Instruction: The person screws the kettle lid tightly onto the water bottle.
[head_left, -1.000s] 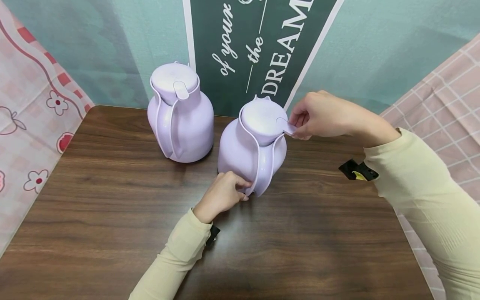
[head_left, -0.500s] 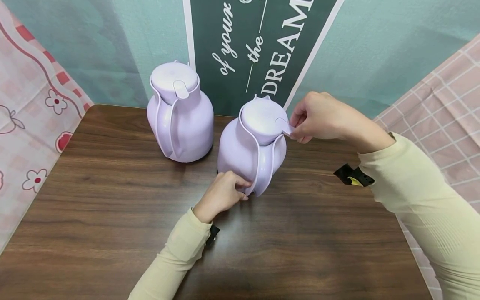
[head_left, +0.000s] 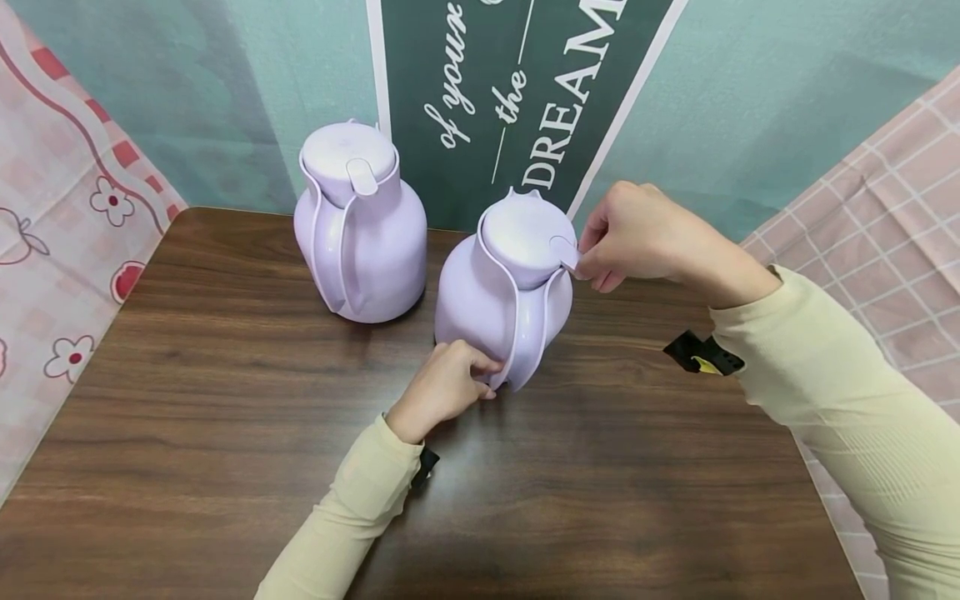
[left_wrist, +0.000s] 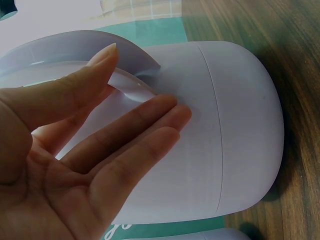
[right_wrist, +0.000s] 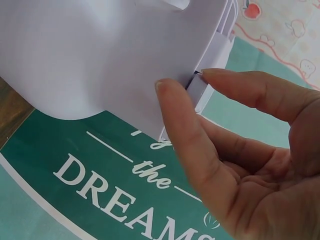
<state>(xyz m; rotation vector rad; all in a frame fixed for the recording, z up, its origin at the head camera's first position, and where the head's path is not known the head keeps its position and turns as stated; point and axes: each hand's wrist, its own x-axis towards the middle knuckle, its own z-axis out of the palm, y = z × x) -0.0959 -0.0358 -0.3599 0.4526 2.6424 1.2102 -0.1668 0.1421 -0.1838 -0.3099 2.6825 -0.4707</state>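
Note:
Two matching lavender thermos jugs stand upright on the wooden table. At the right one (head_left: 476,292), my left hand (head_left: 442,383) holds the lower end of the handle (head_left: 528,337) with thumb and index finger. In the left wrist view the other fingers (left_wrist: 145,145) lie extended along the jug's body. My right hand (head_left: 637,237) pinches the tab (right_wrist: 199,92) of the round lid (head_left: 525,229) between thumb and index finger. This tab points right of the handle. The left jug (head_left: 386,258) is untouched, its lid tab (head_left: 362,177) lined up over its handle.
Behind the jugs hangs a teal cloth (head_left: 322,58) with a dark green lettered panel (head_left: 465,179). Patterned pink cloths flank the wooden table (head_left: 225,375), a floral one (head_left: 67,275) left and a checked one (head_left: 900,200) right. The left jug stands close beside the right one.
The right jug's lid tab has turned slightly left, nearer the handle, and my right hand has shifted with it. My left hand and both jugs' bodies have stayed in place.

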